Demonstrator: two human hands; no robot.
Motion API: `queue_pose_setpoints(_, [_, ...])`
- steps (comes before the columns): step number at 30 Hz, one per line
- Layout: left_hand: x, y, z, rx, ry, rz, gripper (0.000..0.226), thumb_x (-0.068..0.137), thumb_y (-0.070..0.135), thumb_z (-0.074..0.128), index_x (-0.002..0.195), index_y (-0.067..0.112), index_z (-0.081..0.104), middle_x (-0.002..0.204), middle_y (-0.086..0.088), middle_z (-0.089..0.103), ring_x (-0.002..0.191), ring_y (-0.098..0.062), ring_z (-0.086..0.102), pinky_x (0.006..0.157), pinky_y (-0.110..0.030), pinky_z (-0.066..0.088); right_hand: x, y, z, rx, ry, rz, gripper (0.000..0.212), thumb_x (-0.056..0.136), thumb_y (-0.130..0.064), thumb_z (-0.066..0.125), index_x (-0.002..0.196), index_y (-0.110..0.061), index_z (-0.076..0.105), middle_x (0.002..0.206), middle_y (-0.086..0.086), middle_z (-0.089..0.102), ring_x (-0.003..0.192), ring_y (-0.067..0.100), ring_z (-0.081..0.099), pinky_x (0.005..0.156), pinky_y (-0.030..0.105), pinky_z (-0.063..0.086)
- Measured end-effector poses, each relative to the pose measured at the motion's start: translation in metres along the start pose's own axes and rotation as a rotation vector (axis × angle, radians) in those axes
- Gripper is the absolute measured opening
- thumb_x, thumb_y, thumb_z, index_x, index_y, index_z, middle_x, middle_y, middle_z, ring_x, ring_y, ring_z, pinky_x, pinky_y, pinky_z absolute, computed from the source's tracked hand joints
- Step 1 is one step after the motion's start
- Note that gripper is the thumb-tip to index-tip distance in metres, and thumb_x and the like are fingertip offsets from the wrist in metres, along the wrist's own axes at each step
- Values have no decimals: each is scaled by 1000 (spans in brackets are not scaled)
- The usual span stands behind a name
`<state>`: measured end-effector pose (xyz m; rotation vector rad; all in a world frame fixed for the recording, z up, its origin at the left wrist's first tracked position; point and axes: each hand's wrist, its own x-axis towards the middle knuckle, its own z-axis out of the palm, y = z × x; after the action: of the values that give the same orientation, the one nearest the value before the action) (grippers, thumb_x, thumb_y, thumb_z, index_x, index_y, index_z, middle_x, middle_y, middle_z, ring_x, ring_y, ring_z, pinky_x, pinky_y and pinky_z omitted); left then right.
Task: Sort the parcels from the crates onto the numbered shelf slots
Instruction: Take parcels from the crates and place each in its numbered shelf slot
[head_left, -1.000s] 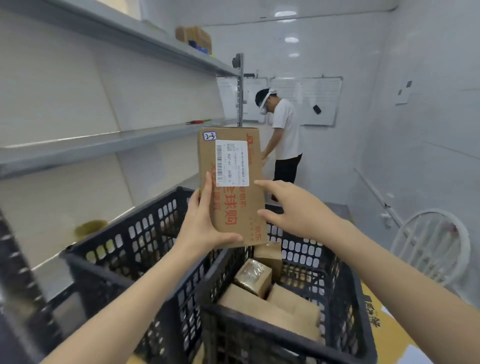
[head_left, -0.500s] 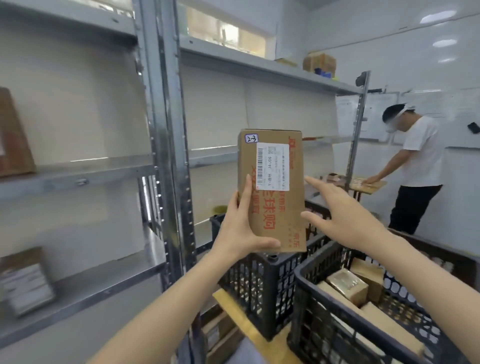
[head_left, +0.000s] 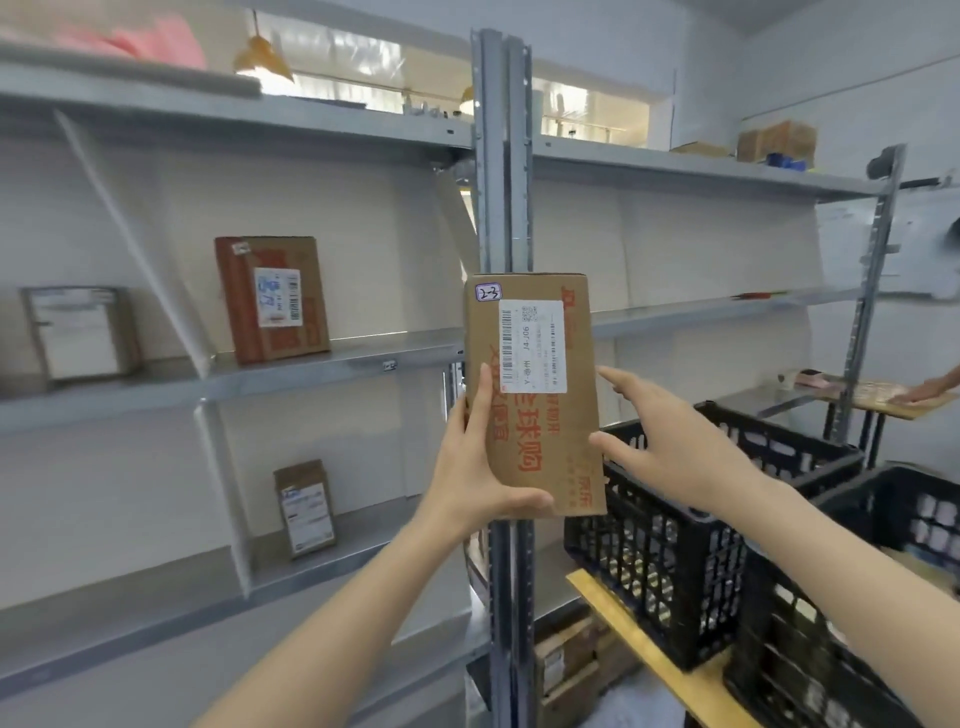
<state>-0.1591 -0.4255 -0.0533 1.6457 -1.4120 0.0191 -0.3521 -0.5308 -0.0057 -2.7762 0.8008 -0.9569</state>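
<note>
My left hand (head_left: 480, 467) grips a brown cardboard parcel (head_left: 540, 431) by its lower left edge and holds it upright in front of the shelf's grey upright post (head_left: 501, 156). The parcel bears a white shipping label, red printing and a small tag reading 2-3. My right hand (head_left: 670, 441) hovers just right of the parcel with its fingers spread, and I cannot tell if the thumb touches the edge. Two black plastic crates (head_left: 670, 545) (head_left: 810, 670) stand at the lower right.
Grey metal shelves (head_left: 291, 369) run across the left and centre. Three parcels stand on them: one red-brown (head_left: 272, 299), one with a large label (head_left: 78, 332), one small (head_left: 305, 509). Another person's hand (head_left: 930, 389) rests on a board at the far right. Boxes lie under the crates' yellow plank (head_left: 654, 649).
My view has swung left toward the shelves. The parcel stays upright in my left hand and now sits before the upright post. The crates have shifted to the lower right.
</note>
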Motion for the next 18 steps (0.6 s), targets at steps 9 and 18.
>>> queue_pose_setpoints(9, [-78,-24,-105,112,63,-64,140,59,42,90,147,50,-18,155,3,17,138,-12,27,112,-42,31,-14,-120,35,103,-38,-76,77,90,-43,62,153,-29,20,152,-8,39,137,12,39,109,39,41])
queue_pose_setpoints(18, [-140,-43,-185,184,151,-184,142,58,42,91,141,57,-24,155,3,16,140,-16,27,113,-47,34,-6,-221,65,222,-52,-195,69,91,-40,61,150,-33,25,152,-11,36,137,14,40,106,43,42])
